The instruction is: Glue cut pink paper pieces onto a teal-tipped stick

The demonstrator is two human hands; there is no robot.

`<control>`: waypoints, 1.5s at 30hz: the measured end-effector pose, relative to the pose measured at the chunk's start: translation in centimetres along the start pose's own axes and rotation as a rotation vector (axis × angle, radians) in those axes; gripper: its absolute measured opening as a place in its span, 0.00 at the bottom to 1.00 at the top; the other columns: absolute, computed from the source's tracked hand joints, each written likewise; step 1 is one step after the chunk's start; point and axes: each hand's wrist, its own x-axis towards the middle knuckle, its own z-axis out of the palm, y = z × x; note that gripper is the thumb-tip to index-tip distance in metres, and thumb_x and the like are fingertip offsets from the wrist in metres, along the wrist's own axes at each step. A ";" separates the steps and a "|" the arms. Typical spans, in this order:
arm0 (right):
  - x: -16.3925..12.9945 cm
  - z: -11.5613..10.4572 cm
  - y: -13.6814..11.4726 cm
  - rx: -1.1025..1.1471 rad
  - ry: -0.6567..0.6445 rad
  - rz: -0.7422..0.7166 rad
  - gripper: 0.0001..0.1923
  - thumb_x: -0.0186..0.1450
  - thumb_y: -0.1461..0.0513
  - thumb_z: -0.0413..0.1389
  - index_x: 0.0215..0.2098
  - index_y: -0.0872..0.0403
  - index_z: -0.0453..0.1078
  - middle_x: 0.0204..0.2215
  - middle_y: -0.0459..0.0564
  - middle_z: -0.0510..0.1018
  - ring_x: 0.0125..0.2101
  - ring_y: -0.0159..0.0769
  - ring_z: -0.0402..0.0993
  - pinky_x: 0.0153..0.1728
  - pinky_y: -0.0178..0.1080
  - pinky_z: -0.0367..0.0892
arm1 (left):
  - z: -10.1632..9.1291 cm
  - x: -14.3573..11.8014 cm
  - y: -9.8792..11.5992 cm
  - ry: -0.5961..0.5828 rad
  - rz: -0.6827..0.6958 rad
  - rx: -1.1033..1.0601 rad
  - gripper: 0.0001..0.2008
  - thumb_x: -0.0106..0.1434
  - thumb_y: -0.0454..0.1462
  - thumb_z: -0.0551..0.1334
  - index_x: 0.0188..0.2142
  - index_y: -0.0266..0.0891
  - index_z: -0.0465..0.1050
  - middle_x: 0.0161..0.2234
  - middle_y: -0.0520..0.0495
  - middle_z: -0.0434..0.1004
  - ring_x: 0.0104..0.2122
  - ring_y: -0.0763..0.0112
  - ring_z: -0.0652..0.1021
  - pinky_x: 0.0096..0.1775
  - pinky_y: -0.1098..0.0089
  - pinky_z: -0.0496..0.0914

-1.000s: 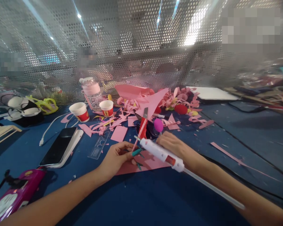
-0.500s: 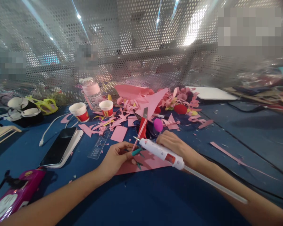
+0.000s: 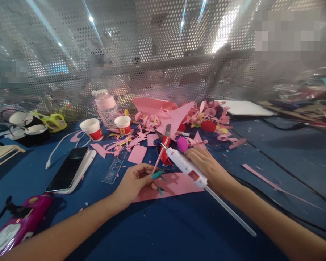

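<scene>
My left hand [image 3: 138, 182] is closed in a pinch on a thin pink paper strip [image 3: 158, 159], which slants up and away. Long teal points, apparently nails, show at its fingertips. Under this hand lies a flat pink sheet [image 3: 179, 186]. My right hand [image 3: 202, 161] grips a white glue gun [image 3: 184, 165], whose handle is hidden behind its body. The gun's metal tip points up and left, apart from my left fingers, and a long glue stick [image 3: 230, 210] sticks out of its back. Scissors with red handles [image 3: 165, 143] lie just behind the nozzle, beside a purple round piece [image 3: 183, 144].
Pink paper scraps [image 3: 149, 123] heap up at the back before a perforated metal panel [image 3: 152, 50]. Paper cups [image 3: 91, 129], a bottle [image 3: 105, 107], a clear ruler [image 3: 115, 168], a phone [image 3: 68, 168] and a purple device [image 3: 24, 221] stand or lie left. A black cable [image 3: 277, 210] runs right.
The glue gun has swung up and slightly left with my right hand, its nozzle rising away from my left fingers. More of the pink sheet shows. My left hand has stayed put.
</scene>
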 end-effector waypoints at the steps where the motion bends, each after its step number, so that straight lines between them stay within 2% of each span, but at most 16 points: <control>1: 0.0 -0.1 0.0 0.028 -0.024 -0.024 0.02 0.61 0.64 0.45 0.33 0.53 0.58 0.30 0.53 0.67 0.32 0.41 0.61 0.33 0.43 0.58 | 0.0 0.0 0.0 -0.002 -0.003 0.003 0.09 0.50 0.36 0.66 0.33 0.36 0.73 0.26 0.51 0.75 0.19 0.77 0.75 0.28 0.73 0.70; 4: 0.1 -0.2 -0.1 0.084 -0.166 -0.141 0.03 0.62 0.63 0.45 0.32 0.53 0.59 0.29 0.51 0.68 0.30 0.38 0.61 0.32 0.41 0.59 | 0.1 0.0 0.1 -0.003 0.000 0.002 0.10 0.49 0.37 0.66 0.32 0.36 0.73 0.25 0.50 0.75 0.20 0.76 0.75 0.28 0.72 0.70; 5: 0.1 -0.1 -0.1 0.064 -0.174 -0.146 0.03 0.62 0.62 0.45 0.32 0.53 0.59 0.29 0.51 0.68 0.30 0.38 0.61 0.32 0.41 0.59 | 0.1 0.0 0.1 0.001 0.002 0.002 0.10 0.48 0.37 0.67 0.32 0.35 0.73 0.26 0.50 0.75 0.20 0.76 0.75 0.28 0.72 0.70; 6: 0.1 0.0 0.1 0.026 -0.146 -0.126 0.03 0.61 0.63 0.46 0.32 0.54 0.59 0.29 0.52 0.68 0.31 0.39 0.61 0.33 0.42 0.59 | 0.1 0.0 0.1 0.006 0.003 0.002 0.10 0.48 0.37 0.67 0.32 0.35 0.73 0.26 0.50 0.75 0.19 0.76 0.75 0.28 0.72 0.71; 10: -0.2 0.3 0.9 -0.077 0.132 -0.016 0.08 0.58 0.65 0.46 0.37 0.54 0.57 0.35 0.56 0.68 0.37 0.45 0.63 0.37 0.46 0.59 | 0.1 -0.1 0.2 0.023 0.001 -0.014 0.12 0.48 0.37 0.67 0.32 0.35 0.73 0.25 0.50 0.75 0.19 0.76 0.75 0.28 0.71 0.71; 13: -0.5 0.1 1.3 -0.086 0.269 0.022 0.11 0.59 0.65 0.45 0.41 0.53 0.54 0.36 0.56 0.66 0.37 0.45 0.64 0.36 0.44 0.61 | 0.1 -0.1 0.2 0.029 0.009 -0.027 0.12 0.48 0.38 0.67 0.32 0.34 0.72 0.25 0.50 0.74 0.19 0.76 0.75 0.27 0.72 0.71; 18: -0.5 -1.3 1.1 -0.263 0.422 0.289 0.12 0.57 0.67 0.46 0.40 0.55 0.51 0.35 0.59 0.63 0.35 0.47 0.63 0.33 0.45 0.62 | 0.1 0.0 0.2 0.036 0.034 -0.053 0.12 0.48 0.38 0.67 0.32 0.35 0.72 0.26 0.50 0.74 0.20 0.76 0.75 0.28 0.70 0.73; 21: -0.2 -1.9 1.2 -0.391 0.356 0.575 0.15 0.56 0.64 0.49 0.41 0.58 0.52 0.38 0.65 0.62 0.35 0.52 0.66 0.28 0.45 0.62 | 0.1 0.0 0.1 0.061 0.030 -0.083 0.13 0.46 0.38 0.68 0.31 0.34 0.71 0.27 0.50 0.74 0.20 0.75 0.76 0.29 0.70 0.73; 23: -0.1 -2.1 1.3 -0.418 0.223 0.745 0.16 0.57 0.63 0.48 0.42 0.60 0.53 0.39 0.69 0.63 0.33 0.55 0.69 0.25 0.45 0.61 | 0.0 0.0 0.1 0.077 0.031 -0.118 0.13 0.45 0.37 0.69 0.29 0.34 0.70 0.26 0.51 0.74 0.20 0.76 0.76 0.30 0.70 0.74; 25: -0.2 -2.0 1.3 -0.417 0.099 0.833 0.15 0.57 0.64 0.48 0.42 0.63 0.55 0.38 0.73 0.63 0.30 0.56 0.71 0.24 0.45 0.61 | 0.1 0.0 0.1 0.084 0.032 -0.161 0.13 0.44 0.36 0.70 0.28 0.35 0.70 0.25 0.53 0.73 0.21 0.75 0.77 0.31 0.70 0.74; 27: -0.4 -1.8 1.2 -0.417 0.048 0.870 0.15 0.56 0.66 0.49 0.40 0.66 0.56 0.36 0.75 0.64 0.29 0.59 0.72 0.24 0.46 0.61 | 0.1 0.0 0.1 0.096 0.025 -0.207 0.13 0.44 0.36 0.70 0.28 0.35 0.69 0.25 0.55 0.73 0.22 0.75 0.77 0.32 0.70 0.74; 31: -0.7 -1.5 1.3 -0.437 0.053 0.870 0.16 0.53 0.67 0.50 0.39 0.68 0.57 0.36 0.80 0.64 0.32 0.64 0.71 0.27 0.50 0.62 | -0.1 0.2 0.3 0.112 0.016 -0.296 0.16 0.44 0.36 0.70 0.30 0.36 0.67 0.27 0.54 0.75 0.25 0.71 0.79 0.35 0.68 0.74; 34: -0.9 -1.6 1.4 -0.453 0.049 0.876 0.17 0.53 0.66 0.51 0.40 0.68 0.58 0.36 0.79 0.64 0.33 0.63 0.71 0.28 0.50 0.62 | -0.2 0.4 0.4 0.118 0.034 -0.344 0.18 0.44 0.37 0.70 0.31 0.37 0.65 0.27 0.51 0.78 0.27 0.68 0.79 0.36 0.67 0.73; 39: -1.3 -1.7 1.2 -0.488 0.010 0.870 0.17 0.49 0.66 0.53 0.37 0.68 0.62 0.33 0.74 0.67 0.35 0.63 0.69 0.28 0.51 0.63 | -0.3 0.5 0.3 0.128 0.040 -0.340 0.19 0.45 0.38 0.69 0.32 0.37 0.62 0.29 0.48 0.79 0.28 0.68 0.80 0.36 0.68 0.73; 42: -1.3 -1.5 0.3 -0.566 -0.028 0.898 0.18 0.50 0.66 0.52 0.38 0.69 0.63 0.33 0.72 0.67 0.35 0.61 0.69 0.26 0.50 0.64 | -0.3 0.4 0.1 0.075 0.027 -0.275 0.18 0.47 0.40 0.68 0.32 0.38 0.62 0.29 0.48 0.79 0.27 0.69 0.79 0.31 0.72 0.73; 45: -0.9 -1.3 -0.7 -0.691 0.002 0.967 0.18 0.54 0.66 0.49 0.40 0.72 0.61 0.36 0.73 0.64 0.35 0.58 0.68 0.26 0.49 0.65 | -0.1 0.2 0.0 0.032 0.000 -0.169 0.17 0.48 0.42 0.66 0.34 0.38 0.63 0.29 0.47 0.79 0.26 0.67 0.79 0.23 0.76 0.70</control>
